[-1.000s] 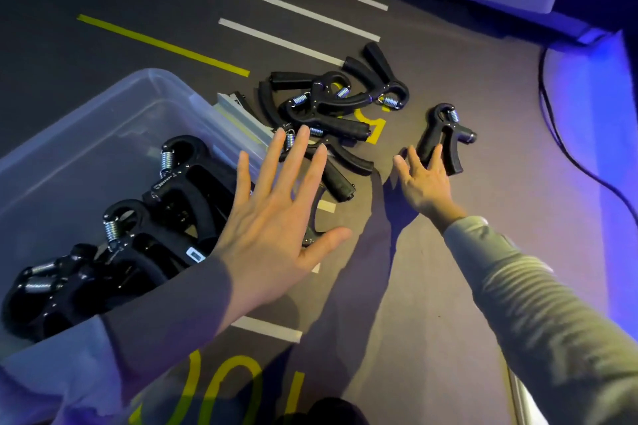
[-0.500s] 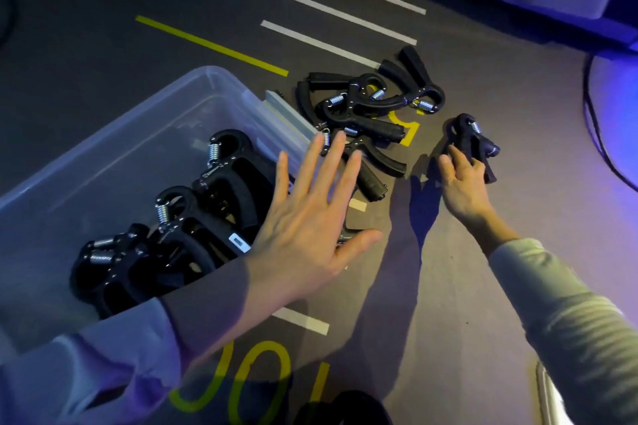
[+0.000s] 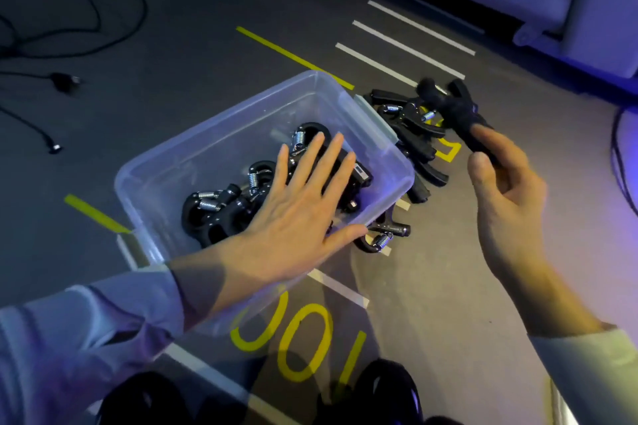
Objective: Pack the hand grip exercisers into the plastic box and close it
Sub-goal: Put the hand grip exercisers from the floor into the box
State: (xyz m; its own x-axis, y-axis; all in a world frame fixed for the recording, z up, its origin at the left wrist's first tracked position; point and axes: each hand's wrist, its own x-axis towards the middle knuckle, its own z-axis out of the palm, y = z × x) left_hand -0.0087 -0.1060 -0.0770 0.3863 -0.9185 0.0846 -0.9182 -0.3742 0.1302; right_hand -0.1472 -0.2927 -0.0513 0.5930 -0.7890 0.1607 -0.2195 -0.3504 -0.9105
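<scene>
- The right hand (image 3: 507,183), at the right of the frame, pinches a black exerciser (image 3: 455,110) by one handle between thumb and fingers (image 3: 483,167), holding it above the floor pile (image 3: 414,138).
- The left hand (image 3: 297,217) lies flat, fingers straight and spread, over the exercisers in the box (image 3: 221,210); it holds nothing.
- The clear plastic box (image 3: 241,121) sits on the floor at the centre, open, with several exercisers inside.
- Risk: the pinch is near the handle's end, so the exerciser could swing or slip on the way over.
- Risk: the flat left hand covers part of the opening and could block the drop.
- Risk: one exerciser (image 3: 379,238) lies just beside the box's near corner and could be overlooked.
- Hard to tell: the held exerciser is blurred; no lid shows for certain; how many lie in the pile is unclear.
</scene>
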